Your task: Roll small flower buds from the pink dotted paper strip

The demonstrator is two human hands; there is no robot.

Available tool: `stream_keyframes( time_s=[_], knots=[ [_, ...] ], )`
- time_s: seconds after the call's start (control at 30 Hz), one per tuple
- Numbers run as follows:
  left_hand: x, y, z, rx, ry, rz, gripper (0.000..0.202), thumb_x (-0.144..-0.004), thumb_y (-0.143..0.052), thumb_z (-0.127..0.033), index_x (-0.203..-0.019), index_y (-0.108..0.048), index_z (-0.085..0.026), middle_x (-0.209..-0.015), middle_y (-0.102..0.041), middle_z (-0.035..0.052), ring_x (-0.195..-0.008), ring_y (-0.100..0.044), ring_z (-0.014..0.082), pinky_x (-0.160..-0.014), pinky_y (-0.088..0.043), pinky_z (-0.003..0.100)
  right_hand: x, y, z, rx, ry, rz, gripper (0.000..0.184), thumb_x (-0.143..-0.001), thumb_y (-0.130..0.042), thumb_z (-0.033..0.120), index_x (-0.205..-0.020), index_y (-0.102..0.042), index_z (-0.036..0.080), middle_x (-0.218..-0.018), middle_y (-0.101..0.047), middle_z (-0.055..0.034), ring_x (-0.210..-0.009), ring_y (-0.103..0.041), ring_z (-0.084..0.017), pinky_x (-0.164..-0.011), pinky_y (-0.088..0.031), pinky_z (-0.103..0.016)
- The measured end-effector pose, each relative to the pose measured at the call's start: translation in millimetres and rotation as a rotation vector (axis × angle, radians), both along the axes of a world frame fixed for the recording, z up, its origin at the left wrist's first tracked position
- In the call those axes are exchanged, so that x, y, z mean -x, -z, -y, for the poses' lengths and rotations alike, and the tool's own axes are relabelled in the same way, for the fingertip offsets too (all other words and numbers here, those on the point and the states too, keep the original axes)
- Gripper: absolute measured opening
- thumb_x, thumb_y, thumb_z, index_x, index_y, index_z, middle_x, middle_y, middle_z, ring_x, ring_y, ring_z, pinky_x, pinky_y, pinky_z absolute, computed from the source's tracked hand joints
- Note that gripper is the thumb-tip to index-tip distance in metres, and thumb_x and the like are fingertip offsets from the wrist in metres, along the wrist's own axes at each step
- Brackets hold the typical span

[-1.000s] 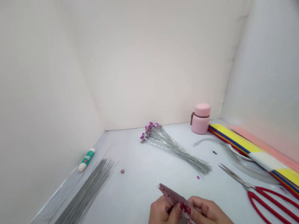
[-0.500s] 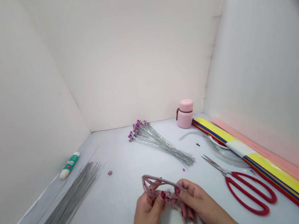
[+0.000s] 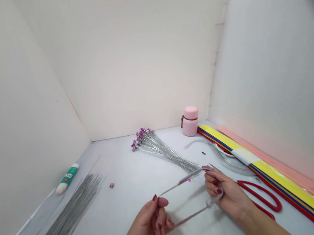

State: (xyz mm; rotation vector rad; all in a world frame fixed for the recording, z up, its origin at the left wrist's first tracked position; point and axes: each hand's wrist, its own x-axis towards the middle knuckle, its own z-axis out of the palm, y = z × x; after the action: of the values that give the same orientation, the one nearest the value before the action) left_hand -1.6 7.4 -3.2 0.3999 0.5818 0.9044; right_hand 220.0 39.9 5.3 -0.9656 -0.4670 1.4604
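Observation:
A thin pink patterned paper strip (image 3: 179, 182) stretches between both hands, low in the middle of the view. My left hand (image 3: 151, 226) pinches one end between thumb and fingers. My right hand (image 3: 226, 195) pinches the other end, where the strip bends back into a long loop whose lower run (image 3: 191, 217) returns toward the left hand. Both hands hover just above the white tabletop (image 3: 132, 190). The red-handled scissors (image 3: 262, 200) lie right beside my right hand, partly hidden by it.
A bundle of silver wires with purple tips (image 3: 161, 151) lies ahead. Plain grey wires (image 3: 63, 222) and a glue stick (image 3: 66, 178) lie at left. A pink jar (image 3: 190, 121), clear tape (image 3: 226, 158) and coloured paper strips (image 3: 270, 168) sit at right. White walls enclose three sides.
The hands moved apart, pulling the bunched strip out into a long loop. My right hand shifted right over the scissors. The view swung a little to the right.

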Motion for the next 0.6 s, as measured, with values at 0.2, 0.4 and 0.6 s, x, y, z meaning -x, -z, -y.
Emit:
stream_keyframes(
  time_s=[0.2, 0.4, 0.6],
  knots=[
    [-1, -1.2, 6, -0.032, 0.038, 0.088, 0.023, -0.077, -0.06, -0.026, -0.059, -0.059, -0.012, -0.031, -0.034, -0.007, -0.053, -0.053, 0.0117, -0.062, -0.041, 0.021, -8, -6.7, 2, -0.065, 0.145, -0.035, 0.02, -0.062, -0.059, 0.015, -0.079, -0.049, 0.02, -0.043, -0.032, 0.0124, -0.028, -0.027, -0.002, -0.027, -0.023, -0.013],
    [21, -5.6, -9, 0.064, -0.208, 0.228, 0.027, -0.089, -0.039, -0.015, -0.071, -0.06, -0.013, -0.037, -0.04, -0.0081, -0.039, -0.048, 0.0049, -0.062, -0.05, 0.023, -51, -25.7, -2, -0.094, 0.238, -0.02, 0.023, -0.062, -0.054, 0.015, -0.056, -0.032, 0.02, -0.042, -0.028, 0.0126, -0.025, -0.022, 0.0, -0.026, -0.02, -0.012],
    [25, -3.4, -20, 0.141, -0.342, 0.116, 0.027, -0.09, -0.034, -0.016, -0.081, -0.059, -0.013, -0.053, -0.056, -0.0011, -0.053, -0.061, 0.0102, -0.059, -0.053, 0.025, -40, -25.0, 4, 0.004, -0.162, 0.315, 0.012, -0.067, -0.057, 0.017, -0.078, -0.053, 0.019, -0.043, -0.037, 0.0103, -0.028, -0.028, -0.003, -0.029, -0.019, -0.014]
  ],
)
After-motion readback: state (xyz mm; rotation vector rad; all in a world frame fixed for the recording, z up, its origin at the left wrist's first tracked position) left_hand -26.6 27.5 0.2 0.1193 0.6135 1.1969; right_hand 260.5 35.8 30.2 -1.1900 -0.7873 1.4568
